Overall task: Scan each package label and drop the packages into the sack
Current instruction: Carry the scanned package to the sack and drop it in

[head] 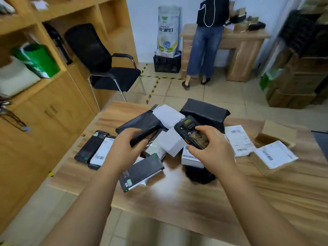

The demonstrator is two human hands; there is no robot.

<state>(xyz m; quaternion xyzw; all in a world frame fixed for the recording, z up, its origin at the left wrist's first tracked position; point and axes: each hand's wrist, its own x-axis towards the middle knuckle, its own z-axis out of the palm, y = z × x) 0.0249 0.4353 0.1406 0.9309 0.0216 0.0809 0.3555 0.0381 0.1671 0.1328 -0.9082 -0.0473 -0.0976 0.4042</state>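
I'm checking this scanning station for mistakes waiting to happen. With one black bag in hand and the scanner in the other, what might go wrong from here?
1. The left hand grips the black poly bag with no label visible on the side facing up, so the handheld scanner in the right hand may miss it.
2. Packages overlap in the pile; one could be skipped.
3. The black box lies near the table edge and could get knocked off.

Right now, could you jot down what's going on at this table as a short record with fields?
left hand: grips a black mailer bag, lifted above the pile
right hand: holds a handheld scanner
table: wooden, strewn with labelled packages
nearest package: flat black box
sack: not identifiable
background: a person stands at a desk
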